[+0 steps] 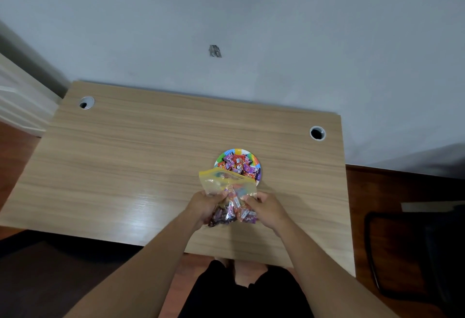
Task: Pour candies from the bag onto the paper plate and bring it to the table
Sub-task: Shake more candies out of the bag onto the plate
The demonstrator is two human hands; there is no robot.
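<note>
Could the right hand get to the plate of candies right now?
Probably not at once: the right hand and left hand both grip the bag, which overhangs the paper plate. Otherwise it sits close.

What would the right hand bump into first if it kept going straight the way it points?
Probably the paper plate of candies; the right hand, gripping the bag, points toward it, though height is unclear.

A light wooden desk [141,156] stands against a pale grey wall [251,20]. It has two round holes [317,133] near its back corners. The wall has a small dark mark [215,51]. The floor [392,191] is dark reddish wood. A black chair [415,254] stands at the right.
</note>
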